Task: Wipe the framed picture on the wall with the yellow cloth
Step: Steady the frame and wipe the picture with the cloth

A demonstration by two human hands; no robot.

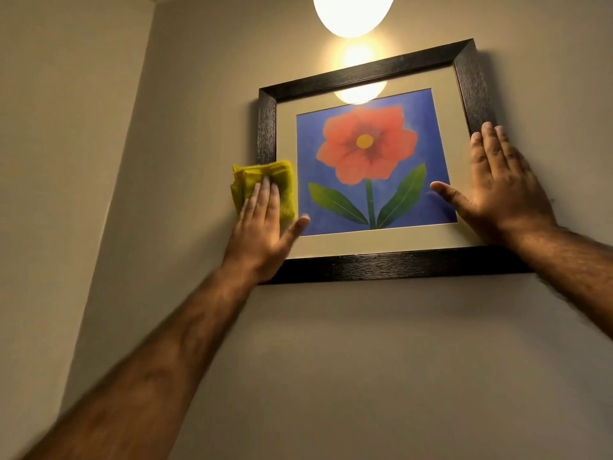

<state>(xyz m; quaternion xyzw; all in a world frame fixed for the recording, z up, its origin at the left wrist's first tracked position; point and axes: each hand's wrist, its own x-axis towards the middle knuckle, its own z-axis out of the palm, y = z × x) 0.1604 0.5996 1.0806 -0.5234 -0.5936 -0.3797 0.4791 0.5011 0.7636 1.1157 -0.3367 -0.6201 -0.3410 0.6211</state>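
Observation:
A framed picture [371,78] with a dark wooden frame hangs tilted on the beige wall, showing a red flower on blue. My left hand [263,227] presses a folded yellow cloth [255,180] flat against the frame's left side, fingers spread over the cloth, which covers the lower part of that side. My right hand [497,187] lies flat and open against the picture's right edge, thumb on the glass, fingers over the right frame bar. Both forearms reach up from below.
A round lit lamp [353,13] hangs just above the picture and glares on the glass. A wall corner [132,127] runs down at the left. Bare beige wall [365,360] spreads below the frame.

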